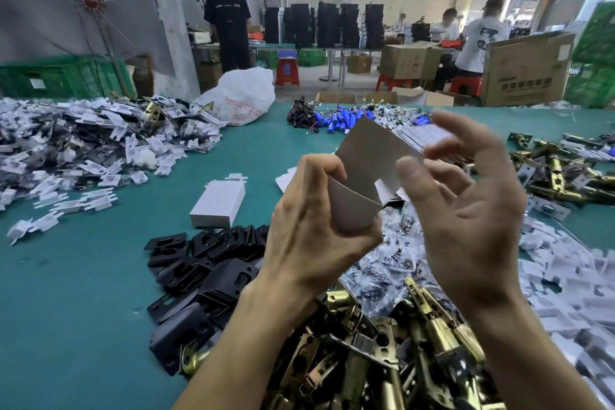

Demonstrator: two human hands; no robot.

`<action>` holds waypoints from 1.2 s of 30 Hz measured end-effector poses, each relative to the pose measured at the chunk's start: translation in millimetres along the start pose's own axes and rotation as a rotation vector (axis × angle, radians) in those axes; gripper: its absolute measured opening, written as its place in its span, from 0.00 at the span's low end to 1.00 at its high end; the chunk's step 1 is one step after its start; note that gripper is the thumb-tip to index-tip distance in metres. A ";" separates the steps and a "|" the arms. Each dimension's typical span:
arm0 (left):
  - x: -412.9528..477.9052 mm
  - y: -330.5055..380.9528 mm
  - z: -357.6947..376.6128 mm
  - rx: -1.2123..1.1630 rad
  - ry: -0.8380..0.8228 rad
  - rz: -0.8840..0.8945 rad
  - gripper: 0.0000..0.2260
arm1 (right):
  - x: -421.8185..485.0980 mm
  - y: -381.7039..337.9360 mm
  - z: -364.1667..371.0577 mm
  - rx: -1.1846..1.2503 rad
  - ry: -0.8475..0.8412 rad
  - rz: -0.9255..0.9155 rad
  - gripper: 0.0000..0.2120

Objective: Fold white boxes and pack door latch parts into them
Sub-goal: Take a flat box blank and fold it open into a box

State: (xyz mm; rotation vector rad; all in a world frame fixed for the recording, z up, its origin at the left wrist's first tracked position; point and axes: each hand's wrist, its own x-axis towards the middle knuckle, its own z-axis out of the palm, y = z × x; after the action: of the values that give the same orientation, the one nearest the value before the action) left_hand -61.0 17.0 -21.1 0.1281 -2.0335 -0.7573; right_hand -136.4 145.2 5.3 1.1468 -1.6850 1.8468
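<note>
Head view: box blank [367, 156], centre frame, is thin matte card, probably light and easily creased, best taken by its edges. Left hand [309, 236] grips its curled lower end; right hand [466, 210], at 3 o'clock, is spread loose and empty. Heavy brass latches [382, 363] lie at 6 o'clock, black plates [206, 270] at 8.

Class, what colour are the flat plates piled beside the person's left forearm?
Black; the plates show best in the head view.

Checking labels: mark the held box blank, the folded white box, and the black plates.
box blank [366, 156]: head view, upper panel.
folded white box [218, 201]: head view, top face.
black plates [206, 280]: head view, middle of pile.
</note>
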 end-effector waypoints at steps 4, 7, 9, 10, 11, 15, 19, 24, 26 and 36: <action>-1.3 -1.9 0.2 0.023 -0.052 0.033 0.28 | 4.0 -4.6 -2.4 0.225 -0.091 0.247 0.11; -1.8 0.3 0.6 0.034 -0.055 0.006 0.32 | 4.5 -8.0 -4.8 0.317 -0.185 0.287 0.08; -1.0 2.3 1.1 -0.009 -0.036 -0.006 0.34 | 3.1 -8.7 -4.8 0.334 -0.267 0.300 0.07; -0.3 3.2 1.0 -0.023 -0.026 -0.006 0.34 | 1.8 -8.4 -4.1 0.312 -0.293 0.300 0.07; 0.4 3.7 1.0 -0.028 -0.024 -0.005 0.34 | 0.5 -8.4 -2.5 0.281 -0.297 0.297 0.07; 0.5 3.0 0.7 0.009 -0.036 0.002 0.36 | -2.9 -11.4 4.2 0.261 -0.228 0.285 0.08; 0.5 4.4 -0.7 0.034 -0.048 -0.012 0.36 | -3.8 -9.0 4.4 0.239 -0.131 0.277 0.09; 0.7 8.5 -0.3 0.106 -0.082 0.013 0.36 | -2.3 -7.9 3.6 0.237 -0.087 0.295 0.07; 0.8 10.3 0.0 0.126 -0.077 0.016 0.36 | -2.2 -8.2 3.6 0.198 -0.101 0.281 0.04; -0.2 7.5 3.8 0.211 -0.051 0.029 0.39 | -7.2 -8.5 6.7 -0.120 -0.074 0.141 0.06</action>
State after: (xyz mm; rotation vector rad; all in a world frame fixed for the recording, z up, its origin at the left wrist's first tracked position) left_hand -62.5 24.9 -18.5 0.2013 -2.1555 -0.5313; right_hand -123.8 142.2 4.8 1.0840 -1.9356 1.7761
